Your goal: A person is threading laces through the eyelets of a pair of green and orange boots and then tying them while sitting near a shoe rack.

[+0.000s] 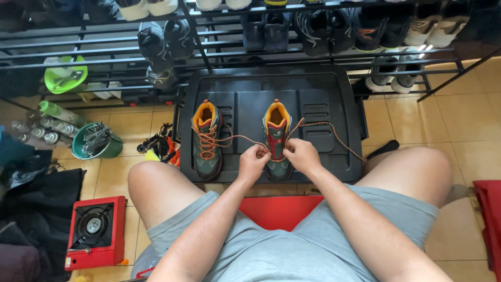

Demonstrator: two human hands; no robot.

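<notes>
Two green hiking boots with orange linings stand on a black plastic lid (pixel 323 89) on the floor. The left boot (pixel 207 141) stands untouched, its orange lace loose. Over the right boot (pixel 277 125) my left hand (pixel 253 161) and my right hand (pixel 301 154) each pinch a strand of the orange lace (pixel 334 130). One strand runs left toward the other boot, the other loops out to the right across the lid. My bare knees flank the lid, and I sit on a red stool (pixel 276 209).
A black shoe rack (pixel 292 31) full of shoes stands behind the lid. At the left are a green bucket of utensils (pixel 96 142), several bottles (pixel 44 130) and a red portable gas stove (pixel 95 231). A red object (pixel 490 219) lies at the right edge.
</notes>
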